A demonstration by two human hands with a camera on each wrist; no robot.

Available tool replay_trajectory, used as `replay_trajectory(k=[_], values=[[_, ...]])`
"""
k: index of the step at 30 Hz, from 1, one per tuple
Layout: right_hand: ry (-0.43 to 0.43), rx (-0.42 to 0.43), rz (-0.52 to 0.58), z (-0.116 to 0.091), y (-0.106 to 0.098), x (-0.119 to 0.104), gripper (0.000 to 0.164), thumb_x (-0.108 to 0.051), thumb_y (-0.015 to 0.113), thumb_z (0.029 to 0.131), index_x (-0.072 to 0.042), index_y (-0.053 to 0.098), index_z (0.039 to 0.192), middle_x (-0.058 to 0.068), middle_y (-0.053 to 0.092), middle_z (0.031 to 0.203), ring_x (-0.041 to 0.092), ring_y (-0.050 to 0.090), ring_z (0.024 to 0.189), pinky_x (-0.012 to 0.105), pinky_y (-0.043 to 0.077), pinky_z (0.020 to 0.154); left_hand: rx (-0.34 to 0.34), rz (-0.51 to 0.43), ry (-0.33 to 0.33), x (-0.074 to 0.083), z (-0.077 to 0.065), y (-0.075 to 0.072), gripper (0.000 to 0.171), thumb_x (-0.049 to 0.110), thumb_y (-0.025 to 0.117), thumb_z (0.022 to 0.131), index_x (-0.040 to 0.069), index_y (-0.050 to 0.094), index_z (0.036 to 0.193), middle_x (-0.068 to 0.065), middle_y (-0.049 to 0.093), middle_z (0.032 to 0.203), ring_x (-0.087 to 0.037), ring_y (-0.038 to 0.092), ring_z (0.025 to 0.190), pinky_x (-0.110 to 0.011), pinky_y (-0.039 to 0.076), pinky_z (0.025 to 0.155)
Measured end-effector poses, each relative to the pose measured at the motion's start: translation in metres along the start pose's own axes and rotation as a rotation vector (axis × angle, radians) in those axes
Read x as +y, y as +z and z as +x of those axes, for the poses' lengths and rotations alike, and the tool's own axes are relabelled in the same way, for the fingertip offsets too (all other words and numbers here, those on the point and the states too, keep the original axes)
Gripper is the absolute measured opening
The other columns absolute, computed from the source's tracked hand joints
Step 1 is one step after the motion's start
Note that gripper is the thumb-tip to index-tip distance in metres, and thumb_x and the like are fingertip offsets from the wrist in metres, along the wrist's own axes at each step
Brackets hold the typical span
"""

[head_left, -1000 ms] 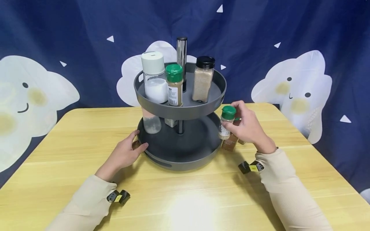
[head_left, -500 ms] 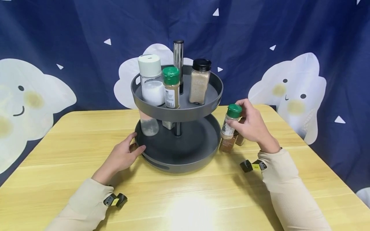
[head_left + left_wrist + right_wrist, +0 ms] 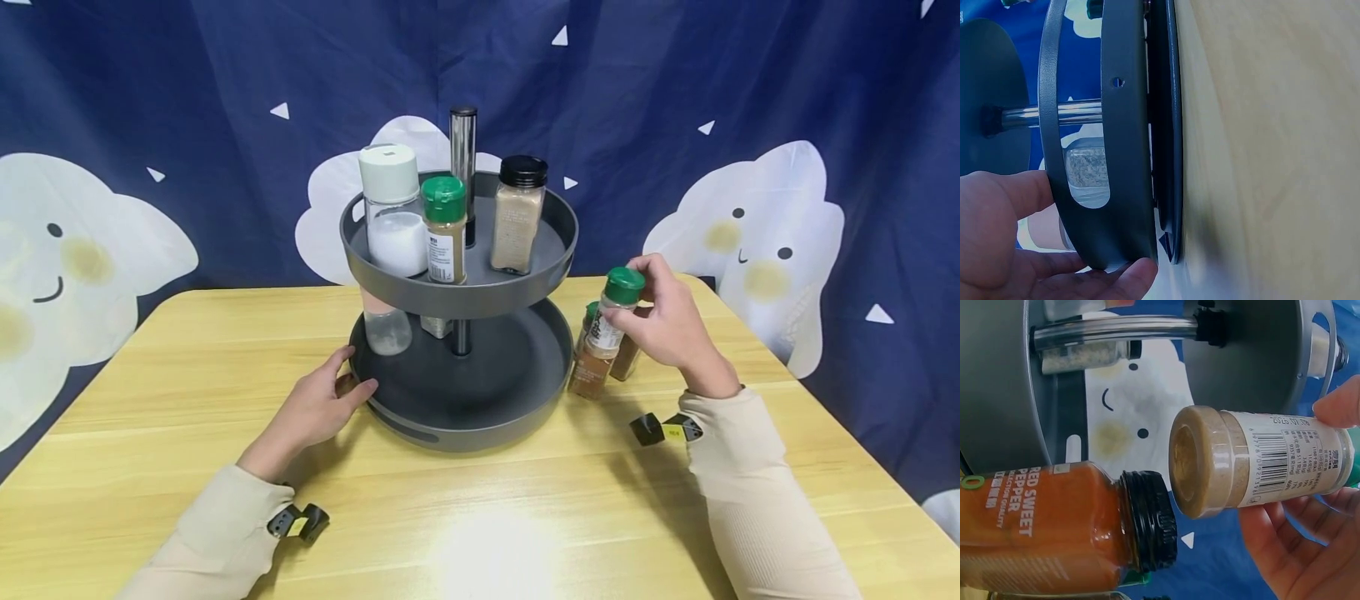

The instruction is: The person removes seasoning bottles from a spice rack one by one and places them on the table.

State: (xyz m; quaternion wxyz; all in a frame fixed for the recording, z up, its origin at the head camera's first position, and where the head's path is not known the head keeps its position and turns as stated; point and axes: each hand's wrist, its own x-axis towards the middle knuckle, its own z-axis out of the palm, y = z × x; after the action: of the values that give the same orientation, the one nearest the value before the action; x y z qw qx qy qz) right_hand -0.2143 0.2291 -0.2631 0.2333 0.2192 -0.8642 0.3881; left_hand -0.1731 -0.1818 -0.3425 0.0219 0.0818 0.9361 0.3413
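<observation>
My right hand (image 3: 671, 325) pinches a green-capped spice jar (image 3: 606, 332) between thumb and fingers, to the right of the two-tier rack. In the right wrist view its barcode label (image 3: 1285, 456) and tan contents show. Just below it stands a black-capped red sweet pepper jar (image 3: 1066, 519), with orange-red powder inside. My left hand (image 3: 315, 404) grips the rim of the rack's dark grey lower tray (image 3: 487, 435) at its left side. From the left wrist, the thumb lies over that rim and the fingers reach round its underside.
The upper tray (image 3: 465, 298) carries a white-lidded jar (image 3: 393, 237), a green-capped jar (image 3: 446, 242) and a black-capped jar (image 3: 517, 225). Two containers stand on the lower tray's left and back, including a pink-topped one (image 3: 387, 332). Beside the rack are another green-capped jar (image 3: 592, 310) and a brown jar (image 3: 624, 360).
My right hand has moved right with the spice jar, away from the lower tray, uncovering the jars behind. The left hand keeps its grip on the rim. The head view has shifted slightly.
</observation>
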Motion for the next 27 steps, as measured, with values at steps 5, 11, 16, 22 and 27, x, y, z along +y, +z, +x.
replay_trajectory(k=[5, 11, 16, 22, 27], values=[[-0.015, 0.023, -0.01, 0.0, -0.004, 0.003, 0.039, -0.001, 0.067, 0.072, 0.005, 0.048, 0.106, 0.013, 0.061, 0.089, 0.022, 0.063, 0.077, 0.008, 0.048, 0.059, -0.002, -0.003, -0.004, 0.0, 0.0, 0.0, 0.071, 0.037, 0.05, 0.098, -0.005, 0.018, 0.147, -0.036, 0.041, 0.138, -0.045, 0.045, 0.123, -0.062, 0.036, 0.102], [-0.027, 0.038, -0.018, 0.0, -0.009, 0.007, 0.038, 0.0, 0.067, 0.072, 0.005, 0.049, 0.104, 0.011, 0.06, 0.085, 0.005, 0.059, 0.073, 0.009, 0.049, 0.056, 0.003, 0.001, -0.001, 0.0, 0.0, 0.0, 0.072, 0.038, 0.05, 0.098, -0.005, 0.019, 0.146, -0.036, 0.041, 0.138, -0.045, 0.045, 0.123, -0.062, 0.036, 0.102], [-0.009, 0.024, -0.027, -0.001, -0.011, 0.008, 0.037, 0.0, 0.066, 0.073, 0.005, 0.047, 0.105, 0.01, 0.059, 0.087, 0.006, 0.059, 0.075, 0.011, 0.049, 0.057, -0.001, -0.003, -0.005, 0.0, -0.001, 0.001, 0.071, 0.037, 0.05, 0.098, -0.005, 0.019, 0.147, -0.036, 0.041, 0.139, -0.045, 0.044, 0.123, -0.062, 0.035, 0.102], [0.001, 0.003, -0.045, 0.0, -0.015, 0.009, 0.036, -0.001, 0.066, 0.075, 0.005, 0.046, 0.104, 0.011, 0.059, 0.088, -0.001, 0.057, 0.076, 0.01, 0.049, 0.057, -0.01, -0.017, -0.015, 0.001, -0.002, 0.0, 0.072, 0.037, 0.05, 0.098, -0.004, 0.017, 0.147, -0.036, 0.038, 0.141, -0.045, 0.044, 0.124, -0.062, 0.035, 0.103], [0.017, -0.018, -0.075, -0.001, -0.02, 0.01, 0.036, -0.002, 0.066, 0.075, 0.005, 0.046, 0.104, 0.011, 0.059, 0.088, 0.002, 0.058, 0.076, 0.012, 0.048, 0.056, -0.006, -0.008, -0.01, 0.001, 0.0, 0.0, 0.071, 0.036, 0.05, 0.098, -0.004, 0.018, 0.147, -0.036, 0.039, 0.14, -0.045, 0.044, 0.124, -0.062, 0.035, 0.102]])
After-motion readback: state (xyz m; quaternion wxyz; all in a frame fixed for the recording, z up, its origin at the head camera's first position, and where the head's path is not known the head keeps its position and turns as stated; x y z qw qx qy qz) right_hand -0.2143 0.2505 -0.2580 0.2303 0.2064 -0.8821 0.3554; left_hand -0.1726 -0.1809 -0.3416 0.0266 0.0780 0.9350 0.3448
